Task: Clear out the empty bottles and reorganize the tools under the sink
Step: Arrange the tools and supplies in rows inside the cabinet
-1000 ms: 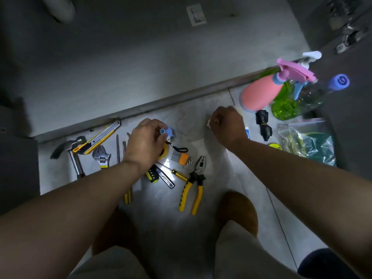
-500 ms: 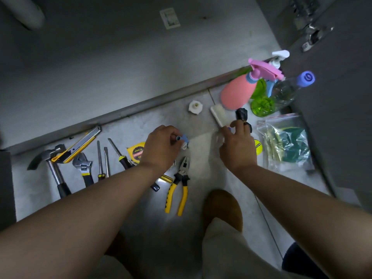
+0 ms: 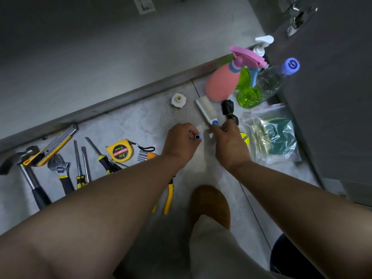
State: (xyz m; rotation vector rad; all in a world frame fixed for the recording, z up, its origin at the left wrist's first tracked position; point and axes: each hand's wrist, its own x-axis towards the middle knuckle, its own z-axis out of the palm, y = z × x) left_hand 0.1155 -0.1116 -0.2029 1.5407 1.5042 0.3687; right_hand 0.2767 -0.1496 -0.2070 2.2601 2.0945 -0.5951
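- The metal front lip point(image 3: 120, 97) of the cabinet runs diagonally beyond both sets of fingertips. A bare strip of grey floor point(image 3: 141, 121) lies between it and the left fingers.
- The dark cabinet door point(image 3: 332, 107) closes off the side to the right of the right fingers. A clear zip bag of green pads point(image 3: 271, 135) lies between the two.
- 3 bottles cluster beyond the right fingers, close to the door: a pink plastic spray bottle point(image 3: 221, 85), a green transparent bottle point(image 3: 249, 96) and a clear bottle with a blue cap point(image 3: 269, 81).
- A white plastic nut point(image 3: 178, 100) sits alone beyond the left fingers.
- Tools lie in a row to the left of the left fingers: a yellow tape measure point(image 3: 120, 151), 3 screwdrivers point(image 3: 78, 158), an adjustable wrench point(image 3: 60, 168), a yellow utility knife point(image 3: 50, 148) and a steel hammer point(image 3: 30, 176).
- Yellow-handled pliers point(image 3: 169, 196) show from under the left forearm.
- The left hand point(image 3: 181, 141) is knuckles-up, its fingers curled and pinching a small blue-tipped object point(image 3: 198, 136).
- The right hand point(image 3: 231, 143) is close beside it, with a narrow gap between them.
- The right fingers are curled at the blue end of a white bristle brush point(image 3: 205, 109), beside a black fitting point(image 3: 227, 107). I cannot tell whether they grip anything.
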